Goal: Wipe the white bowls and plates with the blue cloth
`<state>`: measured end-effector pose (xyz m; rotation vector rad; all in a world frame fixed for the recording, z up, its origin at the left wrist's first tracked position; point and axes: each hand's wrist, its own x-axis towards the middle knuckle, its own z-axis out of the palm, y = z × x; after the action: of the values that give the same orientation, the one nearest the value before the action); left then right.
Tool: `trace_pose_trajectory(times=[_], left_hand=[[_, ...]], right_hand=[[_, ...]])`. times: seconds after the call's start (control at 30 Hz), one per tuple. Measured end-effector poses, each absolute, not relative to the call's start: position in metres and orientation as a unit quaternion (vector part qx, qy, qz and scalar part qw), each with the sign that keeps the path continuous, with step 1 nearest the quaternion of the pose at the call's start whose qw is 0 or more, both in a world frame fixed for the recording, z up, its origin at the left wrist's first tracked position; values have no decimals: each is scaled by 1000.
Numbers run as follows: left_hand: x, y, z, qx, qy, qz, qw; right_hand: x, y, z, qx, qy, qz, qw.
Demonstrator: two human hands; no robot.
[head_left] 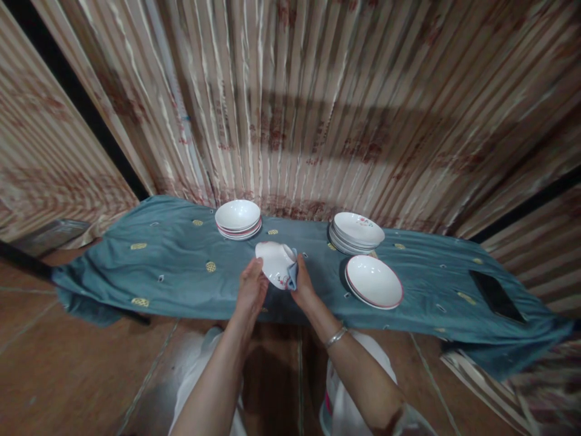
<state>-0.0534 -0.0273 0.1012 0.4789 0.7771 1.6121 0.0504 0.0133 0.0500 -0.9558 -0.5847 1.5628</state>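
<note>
A white bowl [273,260] with a small floral print is held tilted above the near middle of the cloth-covered table, its outer side and foot toward me. My left hand [252,283] grips its left rim, thumb on the outside. On the right side, my right hand [303,282] presses a folded blue cloth [293,271] against the bowl; the fingers behind it are hidden. Back left of my hands is a stack of white bowls [238,216]. To the right stand a stack of floral-printed plates [358,230] and, nearer, red-rimmed white dishes [374,280].
A teal tablecloth [181,272] with yellow pineapple prints covers the long narrow table. A black phone-like slab [496,294] lies at its right end. Striped curtains [290,109] hang right behind, with dark poles [86,103] at both sides. My knees are under the front edge.
</note>
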Motion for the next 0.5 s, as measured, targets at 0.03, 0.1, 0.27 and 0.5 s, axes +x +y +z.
trace_pose_trajectory(times=[0.03,0.1,0.27,0.5], left_hand=[[-51,-28,102,219,335,694,599],[-45,-29,103,238,339,689,595],[-31,-30,93,300,397,669,552],[-29,-28,81,379,490,647,445]], right_hand=[[49,11,54,-414,-221,670,576],[46,8,62,-418,-170,680,577],[43,1,77,-392,-76,718,571],[44,-8,77,-383,-142,751,518]])
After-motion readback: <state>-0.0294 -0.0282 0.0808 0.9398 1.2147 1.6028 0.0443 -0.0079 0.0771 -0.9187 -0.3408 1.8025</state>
